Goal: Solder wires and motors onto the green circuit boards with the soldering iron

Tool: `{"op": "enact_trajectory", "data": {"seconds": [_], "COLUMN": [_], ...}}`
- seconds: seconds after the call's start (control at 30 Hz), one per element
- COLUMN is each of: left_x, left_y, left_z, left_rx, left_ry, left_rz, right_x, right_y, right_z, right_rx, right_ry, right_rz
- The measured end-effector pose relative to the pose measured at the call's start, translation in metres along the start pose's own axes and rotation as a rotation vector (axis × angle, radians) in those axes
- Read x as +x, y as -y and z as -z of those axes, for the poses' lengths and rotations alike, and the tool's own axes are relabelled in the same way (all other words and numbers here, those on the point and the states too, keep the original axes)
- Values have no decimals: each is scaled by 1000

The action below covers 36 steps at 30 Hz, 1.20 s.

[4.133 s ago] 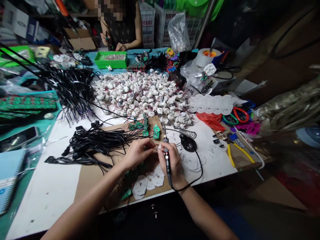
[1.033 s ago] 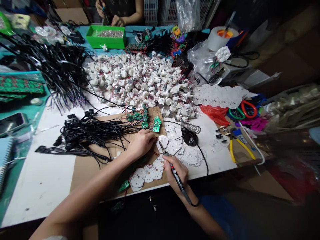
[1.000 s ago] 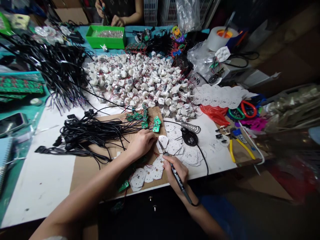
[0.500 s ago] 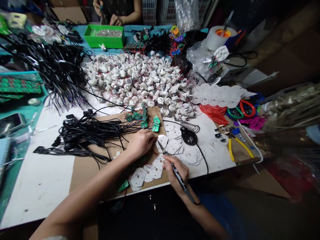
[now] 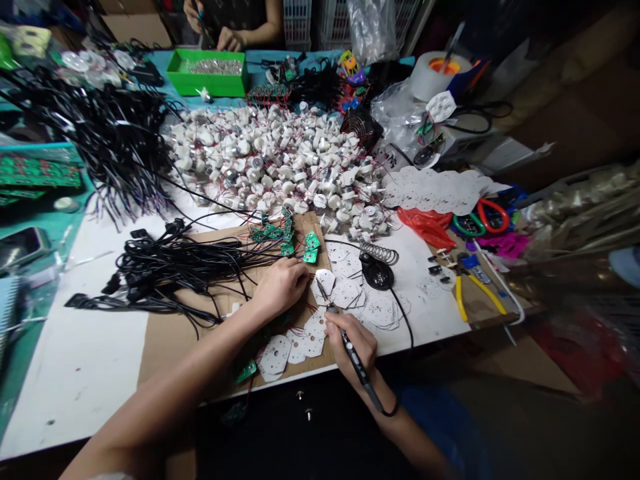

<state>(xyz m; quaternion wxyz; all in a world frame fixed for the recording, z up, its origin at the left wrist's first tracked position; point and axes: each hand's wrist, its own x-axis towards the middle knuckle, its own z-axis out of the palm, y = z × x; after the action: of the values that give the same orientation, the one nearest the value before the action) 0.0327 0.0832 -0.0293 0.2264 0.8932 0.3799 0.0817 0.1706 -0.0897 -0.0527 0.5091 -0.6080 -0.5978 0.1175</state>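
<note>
My right hand [image 5: 354,341] grips a soldering iron [image 5: 361,375] like a pen, its tip pointing up and left over a white hexagonal circuit board [image 5: 325,285]. Fingers pinched, my left hand [image 5: 283,285] rests at that board's left edge, where a bit of red wire shows; what the fingertips hold is hidden. More white boards [image 5: 276,355] lie overlapped on the cardboard [image 5: 167,343] below my hands. Just beyond the left fingertips are small green circuit boards [image 5: 311,248]. Black cables [image 5: 185,257] lie bundled left of my left hand.
A soldering iron stand [image 5: 377,272] with a coil spring sits to the right. White motor-like parts with red wires [image 5: 270,160] are heaped behind. Yellow-handled pliers [image 5: 483,293] and scissors [image 5: 494,217] lie farther right. Across the table, a person's hands [image 5: 231,39] are near a green bin [image 5: 207,83].
The soldering iron's tip has shifted very slightly over the white board, and its cord now bows out by my right wrist. My left hand stays where it was.
</note>
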Motion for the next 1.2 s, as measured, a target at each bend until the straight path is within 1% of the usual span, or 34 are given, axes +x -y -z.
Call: {"op": "enact_trajectory", "data": {"seconds": [0.17,0.27,0.33,0.43,0.47,0.5,0.57,0.63,0.77,0.87,0.93,0.97,1.03,1.1,1.13,1.2], "left_x": [0,2,2,-3,-6,-9,-16,-22,-32,-37,-38,-37,-36,-34,-34,-33], "left_y": [-1,1,2,2,2,1,-2,-5,-10,-13,-12,-11,-7,-1,3,8], "left_z": [-1,4,12,27,32,35,38,35,26,24,23,23,22,20,19,18], "left_rx": [-11,-73,-167,-315,-339,-346,-321,-263,-120,-89,-139,-174,-200,-125,-53,118], "left_ry": [-2,6,85,286,319,324,284,272,336,359,304,245,75,-84,-127,-133], "left_rz": [7,6,-25,-122,-148,-164,-165,-150,-171,-180,-171,-150,-71,25,61,112], "right_x": [-5,-7,-7,-9,-10,-10,-10,-8,0,5,7,8,9,10,10,10], "right_y": [0,0,0,0,0,0,-1,-1,-2,-4,-7,-8,-10,-12,-12,-11], "right_z": [3,3,3,3,3,4,4,3,-1,-7,-11,-13,-16,-16,-16,-14], "right_rx": [15,28,49,71,74,76,72,45,-59,-126,-157,-162,-147,-119,-107,-93], "right_ry": [-56,-79,-111,-167,-176,-180,-172,-143,-64,13,65,84,104,93,77,48], "right_rz": [-82,-114,-134,-155,-157,-156,-150,-126,-12,9,1,-1,10,25,33,40]}}
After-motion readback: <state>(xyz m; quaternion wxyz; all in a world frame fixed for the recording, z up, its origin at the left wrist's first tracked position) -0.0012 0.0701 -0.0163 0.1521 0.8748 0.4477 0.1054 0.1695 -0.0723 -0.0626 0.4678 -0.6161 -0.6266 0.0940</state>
